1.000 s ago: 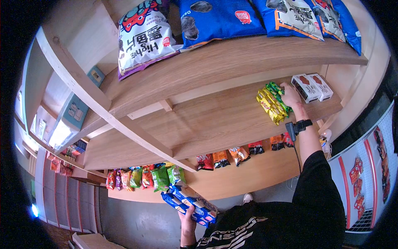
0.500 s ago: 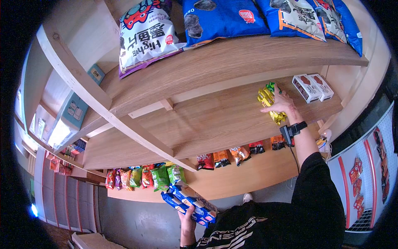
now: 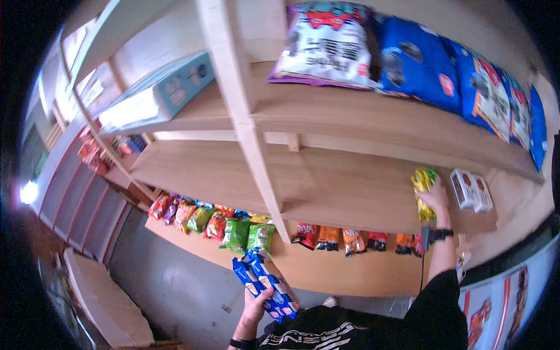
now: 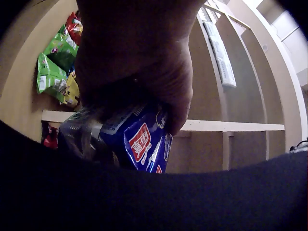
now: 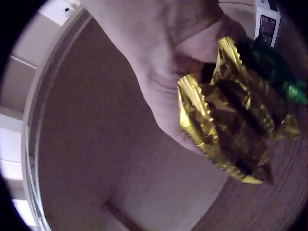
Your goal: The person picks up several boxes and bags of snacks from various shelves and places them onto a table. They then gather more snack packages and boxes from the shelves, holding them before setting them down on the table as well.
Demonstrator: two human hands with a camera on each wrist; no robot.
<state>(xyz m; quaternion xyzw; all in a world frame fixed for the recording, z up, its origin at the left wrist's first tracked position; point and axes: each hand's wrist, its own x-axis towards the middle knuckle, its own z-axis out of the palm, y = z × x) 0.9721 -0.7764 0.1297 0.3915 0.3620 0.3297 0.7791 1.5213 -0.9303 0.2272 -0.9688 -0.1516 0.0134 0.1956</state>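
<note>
My left hand [image 3: 251, 310] grips blue biscuit packs [image 3: 269, 281], held side by side in front of my body. The left wrist view shows the thumb and fingers around a blue wrapper [image 4: 139, 139] with a red label. On the middle shelf, my right hand [image 3: 436, 198] holds yellow snack packs [image 3: 422, 182] from the near right side, thumb to their left. Their crimped gold ends [image 5: 192, 101] lie against the palm in the right wrist view. Green packs [image 3: 432, 173] stand right beside the yellow ones, partly covered by the hand.
White boxes [image 3: 465, 189] stand right of the right hand. Large chip bags [image 3: 417, 64] line the upper shelf [image 3: 350, 108]. A wooden post [image 3: 251, 140] divides the shelving. Small snack bags [image 3: 236, 234] sit on the lowest shelf [image 3: 326, 274]. A light-blue box [image 3: 175, 93] lies at upper left.
The head view has swung left. My right hand went from the green packs, spread over the yellow packs, and now closes around them. My left hand keeps holding the blue biscuit packs.
</note>
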